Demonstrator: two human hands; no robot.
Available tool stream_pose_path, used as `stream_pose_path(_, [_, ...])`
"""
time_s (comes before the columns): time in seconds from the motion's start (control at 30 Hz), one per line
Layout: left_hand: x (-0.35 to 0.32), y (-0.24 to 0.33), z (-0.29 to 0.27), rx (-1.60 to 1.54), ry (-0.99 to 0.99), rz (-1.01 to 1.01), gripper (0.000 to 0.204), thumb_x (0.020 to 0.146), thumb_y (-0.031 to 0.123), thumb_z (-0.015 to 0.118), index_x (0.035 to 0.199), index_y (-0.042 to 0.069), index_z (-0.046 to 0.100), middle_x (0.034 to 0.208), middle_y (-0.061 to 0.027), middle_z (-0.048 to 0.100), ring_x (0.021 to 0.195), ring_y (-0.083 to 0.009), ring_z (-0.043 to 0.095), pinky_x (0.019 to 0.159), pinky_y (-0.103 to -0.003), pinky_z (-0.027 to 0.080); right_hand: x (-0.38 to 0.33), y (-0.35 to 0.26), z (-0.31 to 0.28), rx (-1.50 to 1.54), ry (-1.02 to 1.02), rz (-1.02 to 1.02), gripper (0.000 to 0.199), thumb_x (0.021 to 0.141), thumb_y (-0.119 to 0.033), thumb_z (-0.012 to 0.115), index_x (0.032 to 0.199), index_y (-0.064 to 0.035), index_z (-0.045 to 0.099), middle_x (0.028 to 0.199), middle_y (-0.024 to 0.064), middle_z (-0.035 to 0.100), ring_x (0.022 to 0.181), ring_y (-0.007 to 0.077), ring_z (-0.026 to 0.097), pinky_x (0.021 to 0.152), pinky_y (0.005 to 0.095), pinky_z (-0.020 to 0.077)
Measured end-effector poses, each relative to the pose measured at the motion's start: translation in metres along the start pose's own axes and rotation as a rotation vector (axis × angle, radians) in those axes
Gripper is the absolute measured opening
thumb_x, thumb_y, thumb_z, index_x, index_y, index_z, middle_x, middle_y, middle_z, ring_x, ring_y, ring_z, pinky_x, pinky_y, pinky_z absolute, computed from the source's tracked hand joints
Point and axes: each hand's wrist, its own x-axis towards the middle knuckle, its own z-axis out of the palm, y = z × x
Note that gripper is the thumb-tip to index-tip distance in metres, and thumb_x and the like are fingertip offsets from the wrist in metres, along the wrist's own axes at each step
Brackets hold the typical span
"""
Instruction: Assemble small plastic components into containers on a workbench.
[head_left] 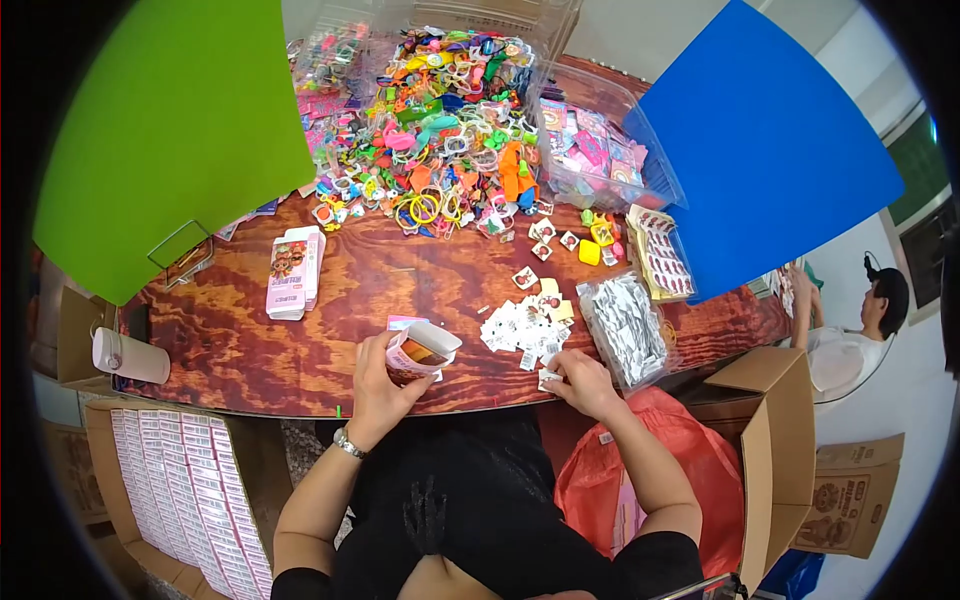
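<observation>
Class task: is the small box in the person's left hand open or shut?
Open: the small box in the left hand has its top flap lifted, interior showing.

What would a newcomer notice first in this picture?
First, the big heap of colourful plastic toys at the far side of the wooden table. Nearer, the left hand holds a small open pink box, while the right hand touches a small packet beside scattered cards.

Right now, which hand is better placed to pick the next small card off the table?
Right. The right hand already rests at the near edge of the small cards scattered on the table. The left hand is occupied, holding the open pink box.
</observation>
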Motion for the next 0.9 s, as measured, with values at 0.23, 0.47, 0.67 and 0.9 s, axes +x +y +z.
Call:
stream_pose_path(0.23, [-0.005,0.001,0.009,0.004,0.005,0.045,0.07,0.066,0.02,0.091,0.123,0.001,0.055,0.113,-0.0158,0.059,0.107,-0.0348,0.057,0.09,-0.044,0.047,0.003,0.012,0.01,0.002,-0.024,-0.052,0.022,0.088,-0.026,0.074,0.096,-0.0073,0.065,0.097,0.0139,0.067,0.091,0.0356,0.067,0.078,0.0469,0.0521])
stream_pose_path(0.47, [-0.012,-0.002,0.013,-0.012,0.004,0.045,0.069,0.067,0.017,0.089,0.124,0.0,0.053,0.109,-0.0187,0.058,0.102,-0.0384,0.056,0.087,-0.047,0.047,0.024,-0.018,-0.003,0.499,0.211,0.05,0.016,0.09,-0.013,0.076,0.087,-0.003,0.063,0.074,-0.0011,0.063,0.063,0.0054,0.056,0.058,0.0249,0.0468])
stream_pose_path(0.67, [-0.012,-0.004,0.027,-0.001,-0.031,0.067,0.068,0.068,0.014,0.085,0.126,-0.001,0.052,0.113,-0.0205,0.059,0.107,-0.0404,0.056,0.094,-0.048,0.047,0.033,-0.12,-0.03,0.55,0.18,-0.239,0.014,0.088,-0.009,0.077,0.092,-0.0036,0.065,0.072,-0.0012,0.062,0.062,0.0039,0.055,0.054,0.0237,0.0441])
stream_pose_path(0.9, [-0.006,0.003,0.02,0.031,-0.026,0.067,0.07,0.065,0.01,0.083,0.127,-0.002,0.052,0.112,-0.0204,0.059,0.106,-0.04,0.055,0.092,-0.046,0.048,0.057,-0.142,-0.01,0.409,0.314,-0.572,0.01,0.088,-0.004,0.073,0.095,-0.0032,0.066,0.074,0.0072,0.063,0.059,0.0139,0.059,0.055,0.0297,0.0471])
